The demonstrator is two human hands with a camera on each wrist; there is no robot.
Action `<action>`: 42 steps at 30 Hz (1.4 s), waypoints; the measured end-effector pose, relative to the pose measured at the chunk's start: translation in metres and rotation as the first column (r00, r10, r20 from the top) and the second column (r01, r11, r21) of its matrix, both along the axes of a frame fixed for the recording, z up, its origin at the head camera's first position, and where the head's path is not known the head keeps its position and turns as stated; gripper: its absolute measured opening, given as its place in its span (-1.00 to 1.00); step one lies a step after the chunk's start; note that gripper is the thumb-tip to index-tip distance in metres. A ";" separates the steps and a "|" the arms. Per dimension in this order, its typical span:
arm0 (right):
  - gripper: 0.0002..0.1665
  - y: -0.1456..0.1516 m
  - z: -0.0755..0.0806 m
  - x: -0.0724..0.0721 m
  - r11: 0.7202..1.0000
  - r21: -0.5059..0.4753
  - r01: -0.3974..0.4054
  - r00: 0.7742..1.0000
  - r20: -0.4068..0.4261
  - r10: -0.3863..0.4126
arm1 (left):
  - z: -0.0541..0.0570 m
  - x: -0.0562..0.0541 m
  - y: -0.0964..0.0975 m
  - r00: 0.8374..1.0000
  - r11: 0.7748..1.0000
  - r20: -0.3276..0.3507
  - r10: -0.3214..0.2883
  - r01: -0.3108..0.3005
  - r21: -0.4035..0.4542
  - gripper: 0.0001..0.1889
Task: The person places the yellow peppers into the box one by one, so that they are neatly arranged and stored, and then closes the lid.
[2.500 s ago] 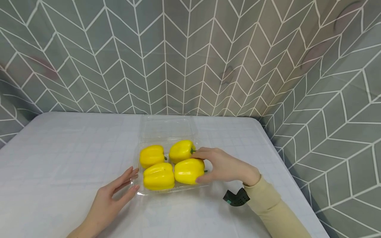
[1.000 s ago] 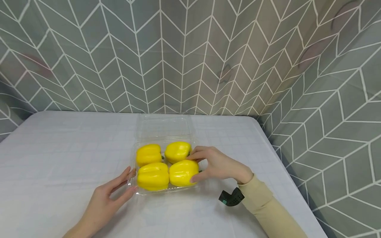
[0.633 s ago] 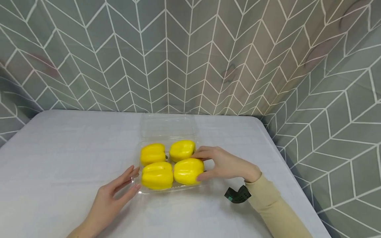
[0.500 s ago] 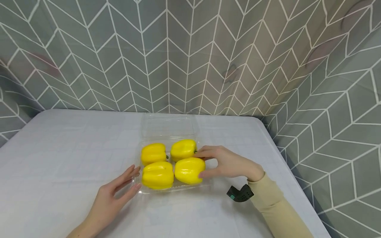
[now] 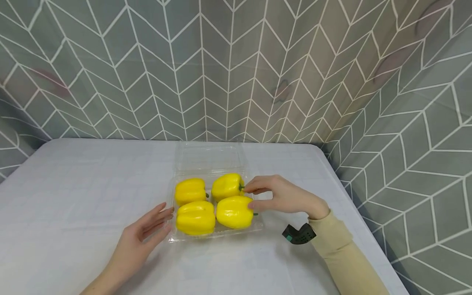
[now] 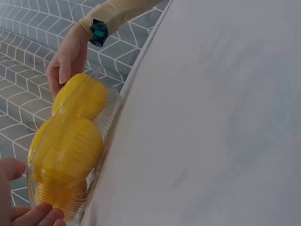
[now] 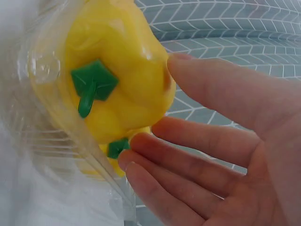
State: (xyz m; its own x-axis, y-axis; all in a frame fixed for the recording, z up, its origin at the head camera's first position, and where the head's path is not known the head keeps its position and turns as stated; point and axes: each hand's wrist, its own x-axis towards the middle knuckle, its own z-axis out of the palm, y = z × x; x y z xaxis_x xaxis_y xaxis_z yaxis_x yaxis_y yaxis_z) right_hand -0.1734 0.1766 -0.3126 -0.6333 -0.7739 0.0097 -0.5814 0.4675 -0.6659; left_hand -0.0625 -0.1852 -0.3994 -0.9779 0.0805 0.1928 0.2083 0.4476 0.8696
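Several yellow bell peppers lie in two rows inside a clear plastic clamshell container point(image 5: 254, 228). My right hand point(image 5: 285, 195) is at the container's right side, its fingers spread and fairly straight. In the right wrist view, the thumb point(image 7: 207, 87) comes right up to the front right pepper point(image 7: 136, 61), whose green stem is bare. The other fingertips are near the stem of the back right pepper point(image 5: 227, 186). My left hand point(image 5: 138, 235) has relaxed fingers along the container's left rim, beside the front left pepper point(image 5: 195, 218) and back left pepper point(image 5: 189, 191).
The container's clear lid point(image 5: 210, 157) lies folded back toward the far edge of the table point(image 5: 92, 184), which has a white cloth. A grey curtain point(image 5: 217, 69) with white chevron lines hangs behind and to the right. A black wrist camera point(image 5: 298, 234) sits under my right sleeve.
My right hand has let go of the front right pepper and drawn back up and right, uncovering its stem. My left hand stays at the container's left side.
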 end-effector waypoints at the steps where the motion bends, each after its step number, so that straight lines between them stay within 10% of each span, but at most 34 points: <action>1: -0.53 0.000 0.000 -0.001 1.000 -0.002 0.008 1.000 0.003 -0.008 | 0.001 -0.001 0.000 1.000 1.000 -0.007 0.000 0.000 0.002 -0.40; 8: -0.48 0.003 0.000 -0.003 0.990 -0.025 0.141 0.989 -0.039 -0.142 | 0.007 -0.017 -0.002 0.999 0.998 -0.003 0.053 -0.053 -0.018 -0.52; 18: -0.37 0.002 -0.029 -0.019 0.911 -0.115 0.396 0.914 -0.047 -0.403 | 0.006 -0.063 -0.003 0.969 0.971 0.235 0.078 -0.127 0.200 -0.35; 24: -0.27 -0.005 -0.045 -0.031 0.836 -0.131 0.532 0.845 0.139 -0.516 | 0.007 -0.083 0.000 0.948 0.848 0.318 0.000 -0.168 0.503 -0.28; 31: -0.28 -0.007 -0.061 -0.037 0.784 -0.278 0.556 0.817 0.355 -0.454 | 0.002 -0.090 -0.003 0.949 0.757 0.304 -0.090 -0.133 0.639 -0.24; 36: -0.26 -0.012 -0.073 -0.038 0.769 -0.356 0.531 0.820 0.444 -0.361 | -0.003 -0.093 -0.001 0.951 0.755 0.291 -0.110 -0.110 0.647 -0.23; 42: -0.23 -0.020 -0.086 -0.036 0.671 -0.445 0.594 0.778 0.529 -0.338 | -0.009 -0.094 0.001 0.957 0.760 0.267 -0.117 -0.087 0.645 -0.21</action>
State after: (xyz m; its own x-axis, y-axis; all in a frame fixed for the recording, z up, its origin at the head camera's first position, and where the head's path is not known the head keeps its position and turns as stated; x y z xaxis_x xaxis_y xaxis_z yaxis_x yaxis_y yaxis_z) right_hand -0.2097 0.1568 -0.3986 -0.9543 -0.2984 0.0163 -0.0391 0.0707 -0.9967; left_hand -0.1568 -0.1843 -0.4081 -0.9961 0.0527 -0.0710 -0.0816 -0.2406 0.9672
